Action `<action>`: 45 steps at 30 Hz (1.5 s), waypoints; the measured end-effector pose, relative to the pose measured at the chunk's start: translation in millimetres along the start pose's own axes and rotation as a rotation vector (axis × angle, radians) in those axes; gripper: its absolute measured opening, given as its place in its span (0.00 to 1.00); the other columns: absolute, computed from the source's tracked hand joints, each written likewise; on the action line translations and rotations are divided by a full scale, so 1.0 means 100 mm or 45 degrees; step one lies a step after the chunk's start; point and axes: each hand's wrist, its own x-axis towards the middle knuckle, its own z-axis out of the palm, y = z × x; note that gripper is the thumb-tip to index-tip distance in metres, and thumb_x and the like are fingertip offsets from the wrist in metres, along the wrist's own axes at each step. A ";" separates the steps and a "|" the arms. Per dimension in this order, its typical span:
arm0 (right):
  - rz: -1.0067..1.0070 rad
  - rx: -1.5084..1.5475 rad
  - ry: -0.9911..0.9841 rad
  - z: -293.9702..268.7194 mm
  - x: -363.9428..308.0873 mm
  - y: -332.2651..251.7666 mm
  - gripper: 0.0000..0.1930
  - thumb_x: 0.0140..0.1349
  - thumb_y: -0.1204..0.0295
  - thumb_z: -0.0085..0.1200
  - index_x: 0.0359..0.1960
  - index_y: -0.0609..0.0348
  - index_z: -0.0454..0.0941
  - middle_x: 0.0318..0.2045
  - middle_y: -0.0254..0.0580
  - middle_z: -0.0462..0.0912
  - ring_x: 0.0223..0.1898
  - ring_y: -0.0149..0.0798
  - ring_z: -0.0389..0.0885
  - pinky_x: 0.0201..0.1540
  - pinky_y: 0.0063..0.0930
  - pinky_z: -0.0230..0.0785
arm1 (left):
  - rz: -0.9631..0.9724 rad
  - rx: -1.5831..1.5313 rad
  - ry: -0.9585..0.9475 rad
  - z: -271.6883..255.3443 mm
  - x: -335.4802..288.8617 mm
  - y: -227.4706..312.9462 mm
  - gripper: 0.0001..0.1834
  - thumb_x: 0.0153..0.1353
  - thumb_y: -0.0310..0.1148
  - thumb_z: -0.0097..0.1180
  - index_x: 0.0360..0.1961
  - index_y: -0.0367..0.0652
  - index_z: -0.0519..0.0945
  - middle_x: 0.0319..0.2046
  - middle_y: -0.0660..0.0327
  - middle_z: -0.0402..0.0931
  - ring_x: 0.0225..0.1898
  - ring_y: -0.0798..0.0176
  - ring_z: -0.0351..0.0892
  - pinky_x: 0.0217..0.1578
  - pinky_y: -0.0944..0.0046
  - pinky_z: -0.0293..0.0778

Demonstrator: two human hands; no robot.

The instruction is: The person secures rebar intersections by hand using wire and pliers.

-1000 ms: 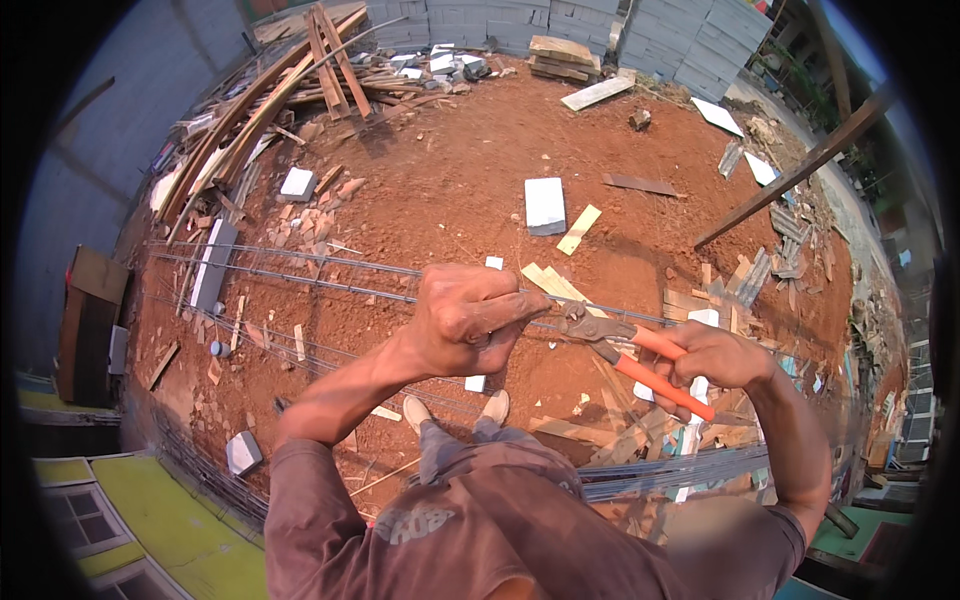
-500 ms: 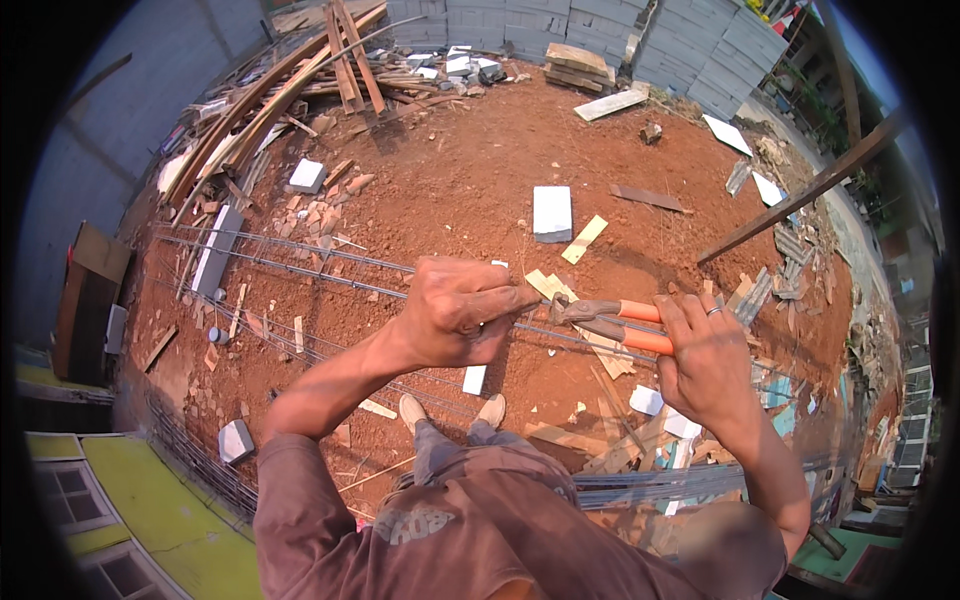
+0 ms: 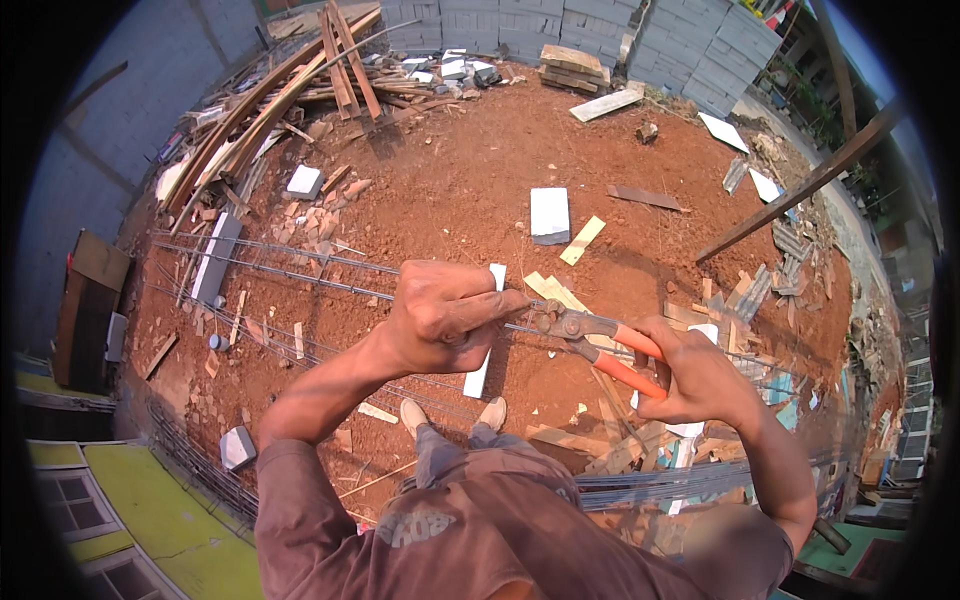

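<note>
Orange-handled pincers (image 3: 572,324) are gripped in my right hand (image 3: 695,375), the handles spread apart. Their rusty jaws sit beside long thin steel bars (image 3: 330,282) that run across in front of me. My left hand (image 3: 440,315) is closed over the bars, thumb and forefinger pinched together right at the jaws. Whatever it pinches is too small and covered to make out. Behind this hand part of the bars is hidden.
A white block (image 3: 549,215) and a yellow board (image 3: 583,240) lie on the red soil ahead. Long timbers (image 3: 255,115) are heaped at far left. A slanted wooden pole (image 3: 800,190) stands on the right. A long pale block (image 3: 216,256) lies under the bars' left end.
My right hand has turned and shifted slightly left, and the pincers' handles have spread wider. The jaws have tilted and moved a little toward my left fingertips. My left hand has shifted slightly left.
</note>
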 end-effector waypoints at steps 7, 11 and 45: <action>-0.078 -1.018 0.772 0.32 0.04 0.04 0.33 0.51 0.72 0.59 0.63 0.59 0.73 0.39 0.52 0.80 0.36 0.56 0.82 0.40 0.45 0.75 | -0.106 -0.017 0.036 0.08 -0.03 -0.04 0.20 0.37 0.18 0.61 0.36 0.41 0.88 0.17 0.63 0.71 0.16 0.61 0.73 0.15 0.60 0.65; 0.069 -0.388 0.247 0.25 -0.09 0.29 0.32 0.55 0.74 0.56 0.67 0.59 0.71 0.34 0.47 0.81 0.29 0.44 0.82 0.33 0.40 0.76 | -0.113 -0.048 -0.002 0.11 0.00 -0.12 0.18 0.38 0.19 0.63 0.34 0.42 0.89 0.17 0.63 0.71 0.17 0.61 0.73 0.16 0.60 0.64; 0.190 1.527 0.556 2.78 1.40 -0.14 0.22 0.70 0.66 0.59 0.59 0.66 0.70 0.31 0.60 0.80 0.35 0.55 0.84 0.39 0.42 0.72 | -1.881 -1.239 1.420 1.08 -1.14 -0.40 0.21 0.75 0.45 0.55 0.46 0.33 0.78 0.20 0.75 0.55 0.20 0.77 0.52 0.20 0.73 0.51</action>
